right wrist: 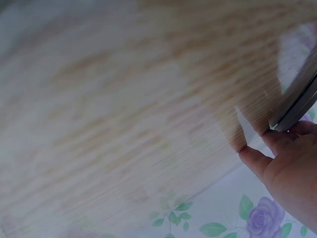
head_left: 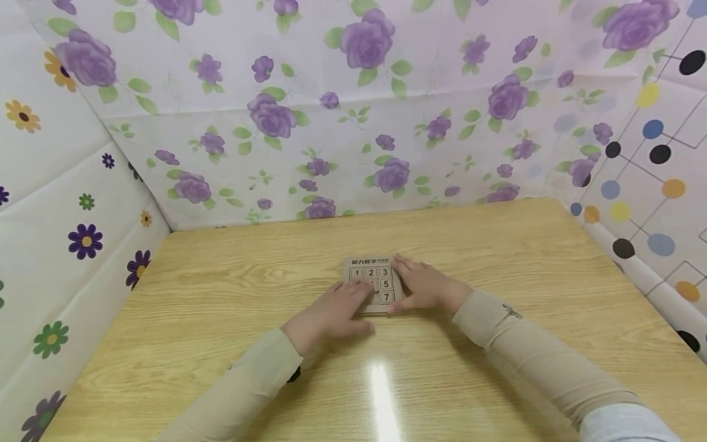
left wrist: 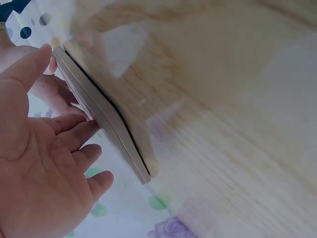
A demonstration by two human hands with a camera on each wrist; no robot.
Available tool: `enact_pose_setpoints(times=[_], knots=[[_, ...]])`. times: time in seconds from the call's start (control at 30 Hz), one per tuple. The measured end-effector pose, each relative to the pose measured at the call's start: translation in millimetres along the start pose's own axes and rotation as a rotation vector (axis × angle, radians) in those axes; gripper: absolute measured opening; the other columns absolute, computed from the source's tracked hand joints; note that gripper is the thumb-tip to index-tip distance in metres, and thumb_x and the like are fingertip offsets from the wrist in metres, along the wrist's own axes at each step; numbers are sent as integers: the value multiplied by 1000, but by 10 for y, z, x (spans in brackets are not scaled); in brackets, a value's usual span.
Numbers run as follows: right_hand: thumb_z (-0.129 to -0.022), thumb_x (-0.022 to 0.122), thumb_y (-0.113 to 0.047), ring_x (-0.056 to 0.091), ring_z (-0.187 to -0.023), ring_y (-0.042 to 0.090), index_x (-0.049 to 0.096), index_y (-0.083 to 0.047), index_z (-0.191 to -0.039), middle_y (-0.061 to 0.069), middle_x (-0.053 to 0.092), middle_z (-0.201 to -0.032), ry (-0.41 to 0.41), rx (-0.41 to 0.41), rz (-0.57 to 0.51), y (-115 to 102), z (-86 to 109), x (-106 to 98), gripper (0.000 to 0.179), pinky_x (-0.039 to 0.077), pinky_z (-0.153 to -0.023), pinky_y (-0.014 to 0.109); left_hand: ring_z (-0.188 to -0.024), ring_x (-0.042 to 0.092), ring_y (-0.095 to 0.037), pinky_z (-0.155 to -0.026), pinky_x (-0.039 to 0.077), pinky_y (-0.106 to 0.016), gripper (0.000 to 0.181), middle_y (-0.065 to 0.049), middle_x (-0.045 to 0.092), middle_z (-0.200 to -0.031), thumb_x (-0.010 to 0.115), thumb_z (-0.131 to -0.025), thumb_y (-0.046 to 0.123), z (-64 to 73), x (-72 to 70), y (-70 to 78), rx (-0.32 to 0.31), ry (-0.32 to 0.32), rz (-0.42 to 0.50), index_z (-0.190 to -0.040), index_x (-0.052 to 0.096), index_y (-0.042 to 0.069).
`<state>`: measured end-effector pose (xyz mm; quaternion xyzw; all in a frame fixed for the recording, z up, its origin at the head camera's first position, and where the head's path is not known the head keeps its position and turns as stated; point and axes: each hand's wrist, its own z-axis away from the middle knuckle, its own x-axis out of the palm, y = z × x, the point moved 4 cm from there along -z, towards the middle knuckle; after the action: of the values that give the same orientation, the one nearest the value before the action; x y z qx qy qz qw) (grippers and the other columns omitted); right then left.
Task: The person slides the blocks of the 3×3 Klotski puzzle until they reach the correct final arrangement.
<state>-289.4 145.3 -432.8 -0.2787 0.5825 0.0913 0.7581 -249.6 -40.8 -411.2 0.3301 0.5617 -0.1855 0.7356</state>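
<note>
A flat number slide puzzle [head_left: 385, 285] lies on the table, with tiles 1, 2, 3, 5 and 7 readable in the head view. My left hand [head_left: 336, 309] reaches over its lower left part, fingertips on the tiles and hiding several of them. The thumb of that hand points away from the board. From the right side, my right hand [head_left: 426, 287] holds the puzzle's edge, fingers near the upper corner and thumb at the lower one. In the left wrist view the puzzle's side [left wrist: 106, 111] shows edge-on, close to the left fingertips [left wrist: 91, 126].
The wood-grain table [head_left: 237, 270] reflects a bright strip of light near its front. A purple-flowered cloth [head_left: 331, 153] stands along the back edge. Patterned cloths also close off the left side [head_left: 66, 276] and the right side [head_left: 646, 202].
</note>
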Motion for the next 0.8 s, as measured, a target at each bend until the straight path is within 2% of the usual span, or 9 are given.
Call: enact_pose_setpoints(times=[0.17, 0.33, 0.57, 0.8], knots=[[-76, 60, -70, 14, -145, 34, 12, 1, -151, 18, 8, -159, -5, 9, 8, 4, -3, -5, 114, 19, -116, 56, -145, 20, -30, -118, 16, -52, 78, -12, 31, -154, 62, -88, 47, -10, 0, -21, -1, -3, 20, -147, 31, 6], [-75, 61, -70, 15, -145, 35, 13, 2, -151, 19, 8, -158, -7, 2, -3, -4, 2, 6, 114, 18, -116, 56, -145, 20, -32, -118, 17, -52, 76, -13, 30, -154, 60, -89, 45, 24, 23, -24, 31, 16, 53, -147, 31, 5], [-76, 60, -71, 16, -145, 34, 13, 1, -151, 18, 8, -159, -6, 4, 8, -10, -9, 17, 114, 19, -116, 55, -143, 24, -34, -116, 20, -54, 73, -16, 37, -150, 60, -90, 44, 146, 8, -30, 63, 90, 40, -144, 35, 2], [-76, 61, -69, 16, -145, 34, 13, 2, -151, 19, 9, -158, -3, 10, 6, -26, 1, 6, 113, 20, -116, 55, -143, 24, -35, -117, 19, -52, 73, -15, 37, -150, 60, -90, 45, 269, 41, -85, 37, 88, 50, -144, 35, 3]])
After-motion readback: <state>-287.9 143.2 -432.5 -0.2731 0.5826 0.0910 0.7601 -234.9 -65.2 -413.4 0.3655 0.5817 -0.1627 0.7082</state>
